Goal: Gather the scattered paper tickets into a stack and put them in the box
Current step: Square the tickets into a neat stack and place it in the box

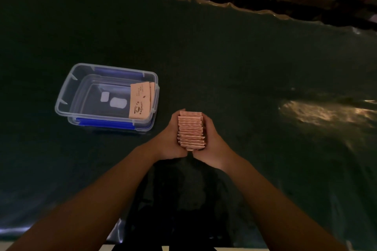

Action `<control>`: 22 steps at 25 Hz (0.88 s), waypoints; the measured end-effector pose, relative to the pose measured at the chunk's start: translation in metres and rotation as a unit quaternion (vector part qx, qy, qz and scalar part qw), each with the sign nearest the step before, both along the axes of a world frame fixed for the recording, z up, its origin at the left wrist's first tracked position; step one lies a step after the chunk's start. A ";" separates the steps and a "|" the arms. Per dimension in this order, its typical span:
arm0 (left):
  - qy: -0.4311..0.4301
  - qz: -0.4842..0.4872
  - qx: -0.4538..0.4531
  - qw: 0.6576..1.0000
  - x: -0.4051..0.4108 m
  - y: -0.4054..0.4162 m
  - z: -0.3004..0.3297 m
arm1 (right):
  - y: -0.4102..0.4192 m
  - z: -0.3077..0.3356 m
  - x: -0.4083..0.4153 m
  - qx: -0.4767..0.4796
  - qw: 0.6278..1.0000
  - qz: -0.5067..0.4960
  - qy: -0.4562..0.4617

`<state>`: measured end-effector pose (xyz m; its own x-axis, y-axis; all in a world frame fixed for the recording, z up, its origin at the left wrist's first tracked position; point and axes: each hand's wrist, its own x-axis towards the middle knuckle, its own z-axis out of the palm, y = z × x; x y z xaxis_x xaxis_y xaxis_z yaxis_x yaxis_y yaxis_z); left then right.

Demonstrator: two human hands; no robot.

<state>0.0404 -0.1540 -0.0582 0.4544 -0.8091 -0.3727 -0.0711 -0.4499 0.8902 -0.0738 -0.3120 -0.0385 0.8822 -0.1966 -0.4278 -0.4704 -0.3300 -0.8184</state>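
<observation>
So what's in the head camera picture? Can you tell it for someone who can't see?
Two hands, left hand and right hand, squeeze a stack of pink paper tickets between them above a dark green table. To the left stands an open clear plastic box with a few tickets already inside.

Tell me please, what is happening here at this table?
A person is squeezing a stack of pink paper tickets between the left hand and the right hand, pressing it from both sides just above the dark table. To the left stands a clear plastic box with blue clips, open, with some tickets already lying against its right wall. No loose tickets show on the table, so the held stack seems to be next for the box.
</observation>
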 end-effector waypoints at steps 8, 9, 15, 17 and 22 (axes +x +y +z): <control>-0.032 0.004 0.005 0.999 -0.008 -0.004 -0.003 | 0.006 -0.009 0.005 -0.012 0.999 0.009 0.031; -0.040 0.012 0.002 0.999 -0.009 -0.005 0.000 | 0.005 -0.010 0.005 -0.018 0.999 0.005 0.027; -0.053 0.024 -0.015 0.998 -0.007 -0.002 0.010 | 0.006 -0.003 0.004 -0.009 1.000 -0.003 0.009; -0.038 0.011 -0.003 0.999 -0.006 0.003 0.008 | 0.006 -0.002 0.001 -0.006 0.999 0.022 0.022; -0.058 0.039 -0.008 0.998 -0.010 0.004 0.008 | 0.014 -0.002 0.008 0.001 1.000 -0.009 0.023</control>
<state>0.0308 -0.1503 -0.0502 0.5560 -0.7748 -0.3007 -0.1388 -0.4433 0.8855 -0.0661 -0.2978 -0.0403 0.8576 -0.2119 -0.4686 -0.5139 -0.3192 -0.7963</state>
